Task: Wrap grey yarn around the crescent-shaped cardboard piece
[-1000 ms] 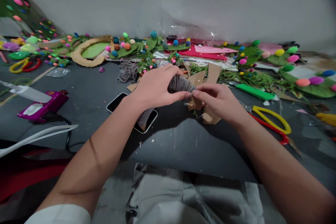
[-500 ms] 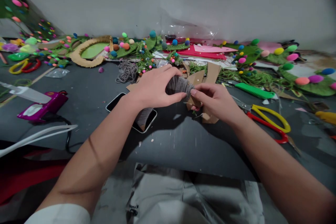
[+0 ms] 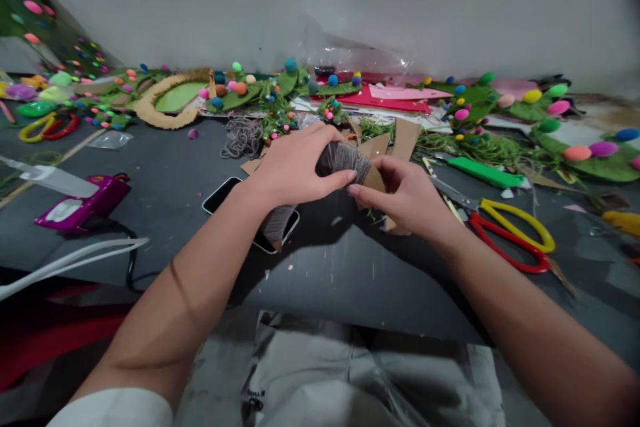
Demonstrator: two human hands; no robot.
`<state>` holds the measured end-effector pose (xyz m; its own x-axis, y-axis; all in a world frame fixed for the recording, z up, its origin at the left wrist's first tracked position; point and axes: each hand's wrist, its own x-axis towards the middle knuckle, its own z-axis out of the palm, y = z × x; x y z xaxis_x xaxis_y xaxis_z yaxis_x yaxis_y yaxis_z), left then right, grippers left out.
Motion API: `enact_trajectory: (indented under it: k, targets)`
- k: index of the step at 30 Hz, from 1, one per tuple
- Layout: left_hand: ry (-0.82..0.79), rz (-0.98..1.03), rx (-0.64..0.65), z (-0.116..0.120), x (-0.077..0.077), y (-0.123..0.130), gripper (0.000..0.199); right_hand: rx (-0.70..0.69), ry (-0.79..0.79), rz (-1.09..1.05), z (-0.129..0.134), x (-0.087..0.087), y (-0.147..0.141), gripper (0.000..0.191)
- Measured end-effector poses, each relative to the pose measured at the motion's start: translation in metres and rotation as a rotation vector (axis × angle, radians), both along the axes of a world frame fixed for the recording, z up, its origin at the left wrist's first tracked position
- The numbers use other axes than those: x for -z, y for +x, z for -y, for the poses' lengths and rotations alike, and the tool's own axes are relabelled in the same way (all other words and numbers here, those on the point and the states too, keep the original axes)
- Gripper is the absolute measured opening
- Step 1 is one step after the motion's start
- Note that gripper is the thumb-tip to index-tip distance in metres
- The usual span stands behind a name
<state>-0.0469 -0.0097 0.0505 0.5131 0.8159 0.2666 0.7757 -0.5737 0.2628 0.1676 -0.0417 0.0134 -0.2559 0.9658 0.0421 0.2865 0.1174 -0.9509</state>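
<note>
A curved cardboard piece wrapped in grey yarn [image 3: 340, 159] is held just above the table. My left hand [image 3: 300, 167] grips it from above, thumb in front and fingers behind. Its lower wrapped end [image 3: 278, 225] shows beneath my left wrist, over a phone [image 3: 216, 199] lying on the table. At the other end, bare brown cardboard [image 3: 374, 179] sticks out of the yarn. There my right hand [image 3: 405, 193] is closed, thumb and fingertips pinching at the edge of the wrapping. Whether a loose strand lies in those fingertips I cannot make out.
Red-and-yellow-handled scissors [image 3: 520, 233] and a green-handled cutter [image 3: 485, 172] lie right. Cardboard scraps [image 3: 406, 137] and a grey yarn heap [image 3: 241, 136] lie behind my hands. A purple glue gun [image 3: 85, 203] sits left; a cardboard ring [image 3: 145, 103] and felt decorations line the back.
My right hand has shifted slightly left, its thumb now lower along the wrapped piece's edge. The piece has turned a little, showing more bare cardboard. My left hand stays nearly still.
</note>
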Motion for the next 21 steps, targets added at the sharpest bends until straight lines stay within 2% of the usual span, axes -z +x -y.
enact_trajectory:
  k: [4,10,15,21]
  targets:
    - [0.005,0.000,-0.009,0.0008,-0.0005,0.0010,0.047,0.021,0.013,0.002,-0.0005,0.0033,-0.0018,0.029]
    - [-0.003,0.040,-0.014,0.0016,-0.0011,0.0017,0.046,0.023,-0.060,-0.226,0.0004,0.0071,-0.0061,0.037]
    - [-0.047,0.071,0.019,-0.0004,0.0006,-0.0007,0.050,0.023,-0.069,-0.184,0.0012,0.0040,-0.0041,0.039]
    - [-0.103,0.126,0.057,-0.0001,0.0018,0.0001,0.042,0.043,-0.057,-0.161,0.0009,0.0042,0.0005,0.038]
